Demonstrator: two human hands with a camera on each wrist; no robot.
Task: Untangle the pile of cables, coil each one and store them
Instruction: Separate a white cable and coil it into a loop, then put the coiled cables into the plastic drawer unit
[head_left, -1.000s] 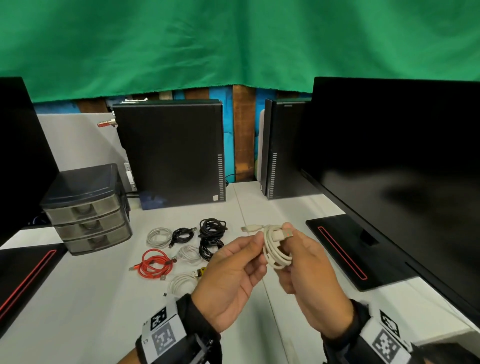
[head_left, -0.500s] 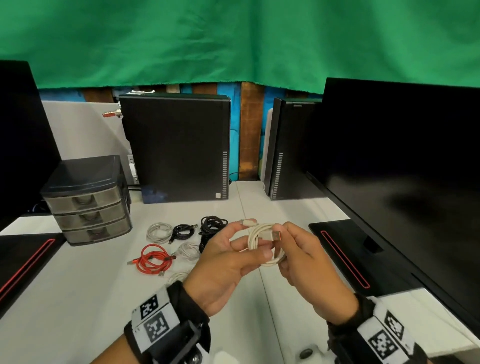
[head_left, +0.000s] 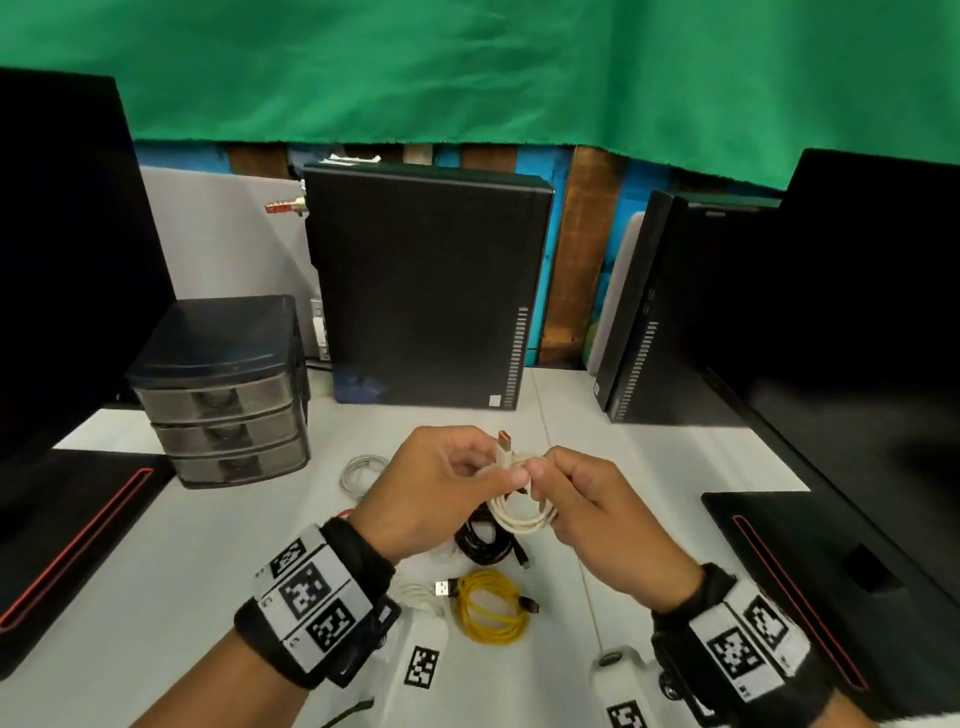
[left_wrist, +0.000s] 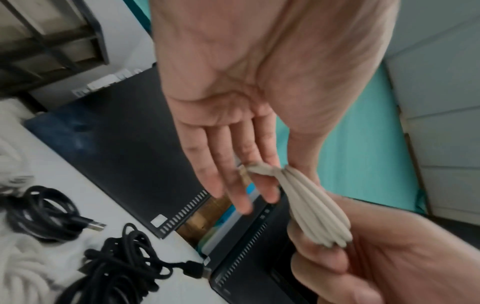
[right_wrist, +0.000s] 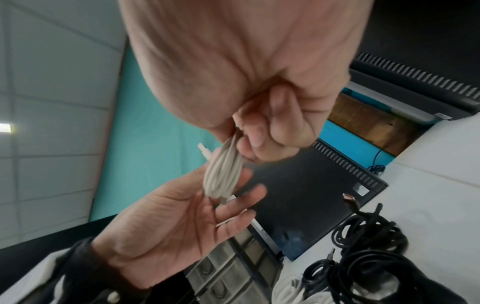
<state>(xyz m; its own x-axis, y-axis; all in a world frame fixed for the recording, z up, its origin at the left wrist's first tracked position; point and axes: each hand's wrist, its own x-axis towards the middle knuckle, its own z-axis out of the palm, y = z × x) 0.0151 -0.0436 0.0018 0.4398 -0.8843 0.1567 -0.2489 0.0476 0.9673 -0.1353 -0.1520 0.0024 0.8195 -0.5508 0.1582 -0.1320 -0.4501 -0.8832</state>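
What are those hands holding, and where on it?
A coiled white cable: right hand grips the bundled loops; left hand pinches its plug end.

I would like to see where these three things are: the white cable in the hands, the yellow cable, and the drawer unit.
white cable (head_left: 522, 514): head view, on the hanging loops of the coil.
yellow cable (head_left: 491, 610): head view, on the coil's strands.
drawer unit (head_left: 218, 332): head view, on its dark top.

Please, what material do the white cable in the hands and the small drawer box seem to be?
White cable: probably smooth rubbery plastic; matte, bends in soft loops. Drawer box: likely hard plastic; dark frame, smoky see-through drawer fronts with a slight shine.
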